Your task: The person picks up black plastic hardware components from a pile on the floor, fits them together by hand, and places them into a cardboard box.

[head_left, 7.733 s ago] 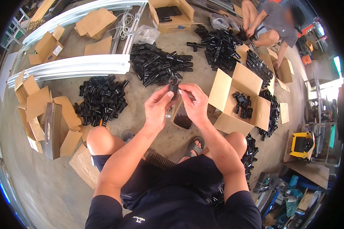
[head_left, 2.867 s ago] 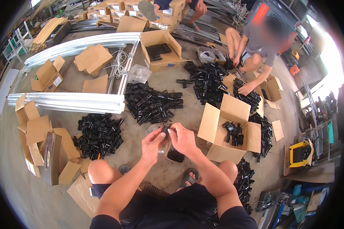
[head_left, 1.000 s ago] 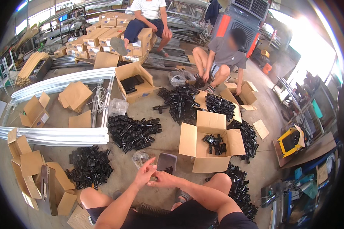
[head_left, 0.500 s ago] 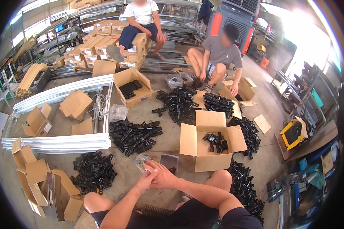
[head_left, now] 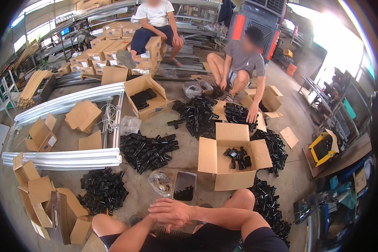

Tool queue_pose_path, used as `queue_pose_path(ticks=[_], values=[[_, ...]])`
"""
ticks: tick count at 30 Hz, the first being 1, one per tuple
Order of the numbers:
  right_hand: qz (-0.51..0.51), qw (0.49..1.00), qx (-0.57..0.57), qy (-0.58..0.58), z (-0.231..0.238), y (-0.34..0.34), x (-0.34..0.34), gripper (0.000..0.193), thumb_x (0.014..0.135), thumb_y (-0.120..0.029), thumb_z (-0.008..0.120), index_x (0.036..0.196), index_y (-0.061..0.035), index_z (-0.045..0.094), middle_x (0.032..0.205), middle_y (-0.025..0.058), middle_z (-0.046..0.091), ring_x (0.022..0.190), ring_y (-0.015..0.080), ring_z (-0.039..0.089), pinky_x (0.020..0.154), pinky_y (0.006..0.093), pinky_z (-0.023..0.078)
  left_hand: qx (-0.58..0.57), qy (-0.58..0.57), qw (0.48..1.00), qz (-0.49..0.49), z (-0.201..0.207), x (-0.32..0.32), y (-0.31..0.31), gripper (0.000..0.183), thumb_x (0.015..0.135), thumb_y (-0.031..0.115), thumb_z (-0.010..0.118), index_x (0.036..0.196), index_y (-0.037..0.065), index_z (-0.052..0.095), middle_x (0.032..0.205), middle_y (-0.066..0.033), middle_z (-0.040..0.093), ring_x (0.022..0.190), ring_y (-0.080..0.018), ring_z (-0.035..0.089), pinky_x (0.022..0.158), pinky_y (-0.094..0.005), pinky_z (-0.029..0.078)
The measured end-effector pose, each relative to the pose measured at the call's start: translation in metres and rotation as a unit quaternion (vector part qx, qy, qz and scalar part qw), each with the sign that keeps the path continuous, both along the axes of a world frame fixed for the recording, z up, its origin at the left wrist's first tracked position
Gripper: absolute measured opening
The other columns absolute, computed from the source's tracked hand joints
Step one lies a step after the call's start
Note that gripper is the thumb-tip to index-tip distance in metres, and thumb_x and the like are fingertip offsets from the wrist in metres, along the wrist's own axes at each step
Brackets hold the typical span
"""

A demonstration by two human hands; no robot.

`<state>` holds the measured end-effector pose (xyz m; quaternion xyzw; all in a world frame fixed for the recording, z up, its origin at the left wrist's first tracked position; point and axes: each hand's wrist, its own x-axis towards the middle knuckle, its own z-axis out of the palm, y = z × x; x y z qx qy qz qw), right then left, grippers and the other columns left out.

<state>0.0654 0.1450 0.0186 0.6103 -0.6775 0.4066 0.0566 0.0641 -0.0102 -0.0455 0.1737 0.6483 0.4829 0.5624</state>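
My right hand [head_left: 170, 210] lies across my left with its fingers stretched out flat, near the left wrist. My left hand [head_left: 176, 222] is underneath, its fingers mostly hidden. Nothing held shows in either hand. Just beyond them a clear plastic bag [head_left: 161, 185] with small pieces inside rests on the floor. Beside it stands a grey tray [head_left: 185, 178] with small dark parts in it. Farther right is an open cardboard box [head_left: 234, 182] containing several black plastic fittings [head_left: 238, 157].
Piles of black fittings lie left [head_left: 103, 191], ahead [head_left: 149, 151] and right [head_left: 268, 206]. Silver metal profiles [head_left: 63, 156] and cardboard boxes [head_left: 40, 189] lie leftward. A crouching co-worker [head_left: 244, 63] reaches to a far pile [head_left: 240, 115]; another person [head_left: 155, 25] sits on stacked boxes.
My hands have drawn back from above the plastic bag toward my body, uncovering the bag and tray. The crouching co-worker's hand has moved from a box to a pile of black fittings.
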Motion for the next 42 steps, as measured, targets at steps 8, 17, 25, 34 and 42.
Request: queue_pose_path(ticks=[8, 17, 25, 34, 42], values=[[-0.054, 0.998, -0.017, 0.029, -0.025, -0.002, -0.003, 0.050, 0.099, -0.045, 0.055, 0.124, -0.0031, 0.064, 0.131, 0.0250, 0.062, 0.118, 0.0407, 0.062, 0.108, 0.0555, 0.041, -0.012, -0.015, 1.000, -0.007, -0.004, -0.007, 0.000, 0.069, 0.092, 0.052, 0.071, 0.139, 0.004, 0.055, 0.133, -0.0092, 0.062, 0.119, -0.0189, 0.058, 0.092, -0.0317, 0.049], [-0.068, 0.991, 0.111, -0.040, -0.015, 0.008, -0.013, 0.061, 0.094, -0.046, 0.066, 0.141, -0.0092, 0.054, 0.122, 0.0217, 0.064, 0.098, 0.0395, 0.068, 0.078, 0.0440, 0.059, -0.020, -0.026, 0.999, -0.017, -0.006, -0.014, 0.001, 0.066, 0.090, 0.051, 0.074, 0.135, 0.006, 0.059, 0.129, -0.0080, 0.064, 0.116, -0.0180, 0.059, 0.088, -0.0313, 0.048], [-0.063, 0.992, 0.092, -0.055, -0.012, 0.006, -0.017, 0.068, 0.089, -0.047, 0.071, 0.143, -0.0109, 0.051, 0.116, 0.0180, 0.065, 0.096, 0.0375, 0.069, 0.077, 0.0432, 0.059, -0.026, -0.034, 0.999, -0.021, -0.006, -0.015, -0.001, 0.063, 0.088, 0.051, 0.076, 0.132, 0.008, 0.062, 0.125, -0.0069, 0.065, 0.114, -0.0171, 0.060, 0.084, -0.0310, 0.048], [-0.076, 0.989, 0.094, -0.079, -0.023, 0.008, -0.016, 0.071, 0.088, -0.049, 0.073, 0.143, -0.0102, 0.051, 0.114, 0.0159, 0.068, 0.098, 0.0361, 0.069, 0.079, 0.0435, 0.059, -0.028, -0.037, 0.999, -0.023, -0.010, -0.014, -0.003, 0.060, 0.086, 0.050, 0.078, 0.128, 0.009, 0.066, 0.121, -0.0057, 0.067, 0.110, -0.0162, 0.061, 0.081, -0.0306, 0.048], [-0.104, 0.980, 0.144, -0.090, -0.026, 0.011, -0.013, 0.071, 0.087, -0.046, 0.074, 0.144, -0.0107, 0.050, 0.109, 0.0124, 0.068, 0.097, 0.0334, 0.070, 0.077, 0.0423, 0.059, -0.029, -0.039, 0.999, -0.022, -0.014, -0.013, -0.004, 0.057, 0.084, 0.050, 0.080, 0.125, 0.011, 0.070, 0.118, -0.0046, 0.069, 0.108, -0.0154, 0.061, 0.077, -0.0303, 0.048]])
